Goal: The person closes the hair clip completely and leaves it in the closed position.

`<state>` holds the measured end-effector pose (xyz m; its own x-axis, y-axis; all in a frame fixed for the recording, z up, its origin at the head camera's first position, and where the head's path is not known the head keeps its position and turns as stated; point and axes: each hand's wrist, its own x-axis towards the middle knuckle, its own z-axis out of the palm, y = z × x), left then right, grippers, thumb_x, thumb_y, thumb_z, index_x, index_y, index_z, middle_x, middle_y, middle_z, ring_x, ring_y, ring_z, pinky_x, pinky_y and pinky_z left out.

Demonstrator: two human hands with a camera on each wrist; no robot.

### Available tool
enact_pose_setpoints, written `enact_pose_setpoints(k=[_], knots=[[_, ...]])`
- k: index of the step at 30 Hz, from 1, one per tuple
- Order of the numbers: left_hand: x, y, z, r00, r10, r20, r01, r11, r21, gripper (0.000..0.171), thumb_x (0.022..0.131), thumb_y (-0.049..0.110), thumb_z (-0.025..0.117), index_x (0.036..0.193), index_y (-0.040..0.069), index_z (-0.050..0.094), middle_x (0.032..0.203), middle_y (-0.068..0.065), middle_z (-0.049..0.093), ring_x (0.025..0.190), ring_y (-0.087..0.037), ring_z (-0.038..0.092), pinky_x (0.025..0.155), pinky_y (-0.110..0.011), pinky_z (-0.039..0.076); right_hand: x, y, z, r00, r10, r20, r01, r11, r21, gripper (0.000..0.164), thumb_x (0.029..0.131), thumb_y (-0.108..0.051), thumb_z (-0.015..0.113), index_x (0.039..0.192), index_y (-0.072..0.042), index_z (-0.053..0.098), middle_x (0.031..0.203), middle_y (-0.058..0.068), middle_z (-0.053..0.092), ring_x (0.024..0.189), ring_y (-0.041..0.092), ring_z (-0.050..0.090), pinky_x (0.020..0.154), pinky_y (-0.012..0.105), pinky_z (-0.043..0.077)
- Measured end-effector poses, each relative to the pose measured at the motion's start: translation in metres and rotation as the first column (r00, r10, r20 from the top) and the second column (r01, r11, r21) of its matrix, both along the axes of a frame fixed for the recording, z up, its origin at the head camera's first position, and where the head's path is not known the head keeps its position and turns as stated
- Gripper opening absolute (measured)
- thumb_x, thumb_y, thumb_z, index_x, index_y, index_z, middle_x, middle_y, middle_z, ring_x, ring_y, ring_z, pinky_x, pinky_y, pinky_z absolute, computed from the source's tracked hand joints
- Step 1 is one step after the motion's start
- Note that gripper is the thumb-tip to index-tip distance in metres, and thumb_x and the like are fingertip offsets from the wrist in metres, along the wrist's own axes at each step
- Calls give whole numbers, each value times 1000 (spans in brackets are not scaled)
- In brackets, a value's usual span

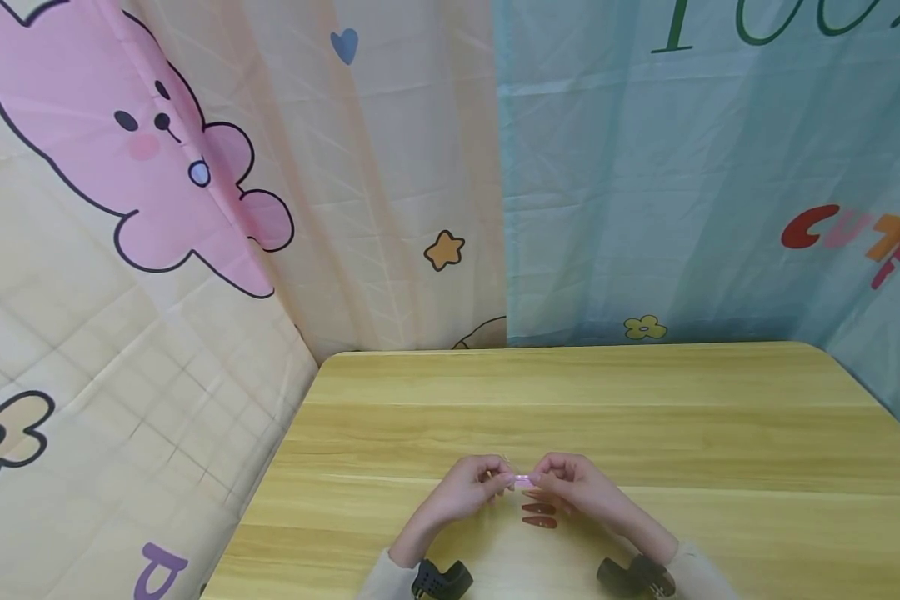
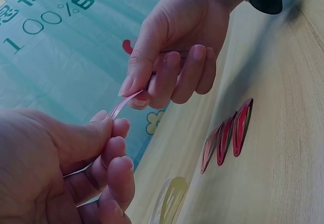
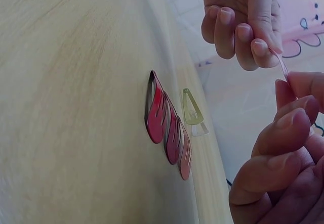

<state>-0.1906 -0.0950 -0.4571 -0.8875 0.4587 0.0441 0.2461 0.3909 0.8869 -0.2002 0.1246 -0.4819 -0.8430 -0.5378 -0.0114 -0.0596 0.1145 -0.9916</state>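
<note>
Above the table, a pink snap hair clip (image 1: 523, 482) is stretched between both hands. My left hand (image 1: 468, 487) pinches one end of it between thumb and index finger. The other end is pinched by my right hand (image 1: 581, 485). Seen from the left wrist, the clip (image 2: 125, 103) is thin, edge-on and slightly curved. Three snap clips lie in a row on the table below the hands: a red one (image 2: 243, 128), a dark red one (image 2: 225, 140) and a dusty pink one (image 2: 208, 152). Fingers hide parts of the held clip's ends.
A yellow-green snap clip (image 3: 192, 107) and a whitish clip (image 3: 200, 129) lie beyond the row, partly overlapping. The light wooden table (image 1: 607, 400) reaches back to printed curtains (image 1: 412, 167). Dark cameras (image 1: 442, 581) are strapped to both wrists.
</note>
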Motion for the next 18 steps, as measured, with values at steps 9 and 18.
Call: enact_pose_setpoints(k=[9, 18], knots=[[-1, -2, -3, 999, 16, 29, -17, 999, 34, 15, 95, 16, 59, 90, 4, 68, 76, -13, 60, 58, -19, 52, 45, -19, 37, -1, 0, -4, 999, -48, -10, 49, 998, 34, 26, 94, -24, 61, 97, 2, 61, 60, 2, 47, 46, 8, 36, 43, 19, 30], [-5, -4, -5, 1000, 26, -1, -26, 1000, 7, 15, 93, 20, 61, 90, 8, 69, 76, -10, 62, 58, -14, 52, 47, -21, 40, -3, 2, -5, 999, -41, -10, 41, 999, 27, 26, 94, -25, 60, 97, 1, 61, 60, 1, 46, 46, 6, 37, 44, 18, 31]])
